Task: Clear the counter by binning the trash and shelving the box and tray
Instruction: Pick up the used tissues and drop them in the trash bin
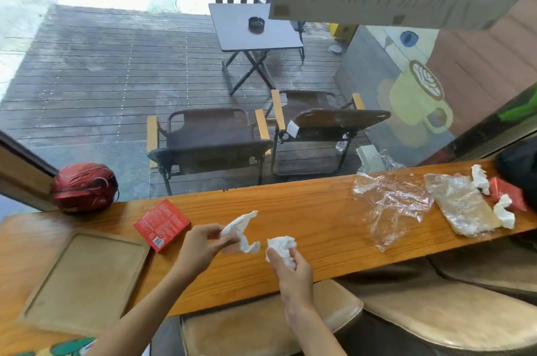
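My left hand (200, 245) pinches a crumpled white tissue (242, 232) just above the wooden counter (319, 210). Beside it, my right hand (290, 268) grips a second balled white tissue (282, 245). A red box (161, 223) lies flat on the counter left of my hands. The empty wooden tray (81, 277) rests at the counter's left end. Farther right lie clear plastic wrap (389, 204), a crinkled plastic bag (462, 204) and two more tissue wads (479, 178) (504, 211).
A red helmet (84, 187) sits at the counter's back left. Another red box (508, 196) and a dark object (520, 169) are at the far right. Tan cushioned stools (261, 323) stand below the counter. Beyond the window are chairs and a table on a deck.
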